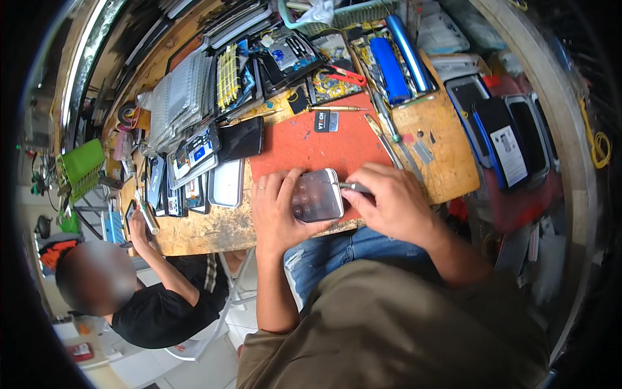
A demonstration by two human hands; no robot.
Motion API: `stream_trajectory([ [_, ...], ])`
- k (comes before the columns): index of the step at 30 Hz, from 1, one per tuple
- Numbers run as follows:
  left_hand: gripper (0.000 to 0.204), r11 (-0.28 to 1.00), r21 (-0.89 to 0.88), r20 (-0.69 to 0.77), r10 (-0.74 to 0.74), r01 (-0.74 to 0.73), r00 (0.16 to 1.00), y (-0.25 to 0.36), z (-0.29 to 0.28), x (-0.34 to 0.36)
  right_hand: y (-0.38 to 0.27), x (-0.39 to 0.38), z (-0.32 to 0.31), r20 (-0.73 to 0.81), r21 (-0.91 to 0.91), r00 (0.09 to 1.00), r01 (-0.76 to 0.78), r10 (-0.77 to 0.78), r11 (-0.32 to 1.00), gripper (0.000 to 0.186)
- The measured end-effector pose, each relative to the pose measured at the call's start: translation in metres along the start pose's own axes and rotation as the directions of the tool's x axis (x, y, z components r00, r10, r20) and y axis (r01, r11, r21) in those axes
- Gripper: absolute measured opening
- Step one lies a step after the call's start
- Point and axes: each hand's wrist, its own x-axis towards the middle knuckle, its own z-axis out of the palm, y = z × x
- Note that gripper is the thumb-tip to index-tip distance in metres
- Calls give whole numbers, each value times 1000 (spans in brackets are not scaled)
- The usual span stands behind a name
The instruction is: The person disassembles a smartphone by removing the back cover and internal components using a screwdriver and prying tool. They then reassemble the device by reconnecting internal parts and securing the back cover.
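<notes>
One red mat (295, 144) lies on one wooden table (455, 159), with one grey-screened phone (316, 196) over the mat's near edge, close to the front of the table. One black card (326, 122) and one slim gold tool (342, 109) lie at the mat's far end. Beyond are two blue tubes (389, 72), side by side, and one red-handled cutter (346, 76). One black phone (241, 139) lies left of the mat, with one pale tray (227, 184) just below it. One other person (165, 305), in a black shirt, is at the left.

The left hand (277, 202) is partly curled, gripping the grey-screened phone from its left side, thumb along the lower edge. The right hand (393, 196) is nearly closed, pinching one slim dark tool (357, 188) whose tip is at that phone's right edge.
</notes>
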Motion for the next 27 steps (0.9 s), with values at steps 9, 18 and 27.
stream_trajectory([
  [9,91,1000,-15,-16,-9,9,1000,0,-9,1,-10,6,-1,158,-78,986,67,-54,995,11],
  [18,93,998,39,-27,51,-50,998,-2,-13,-2,-11,7,2,140,7,990,-3,2,1000,17],
  [27,95,996,46,-51,74,-72,996,-5,-8,-7,-18,6,12,64,-77,998,-19,24,997,21],
])
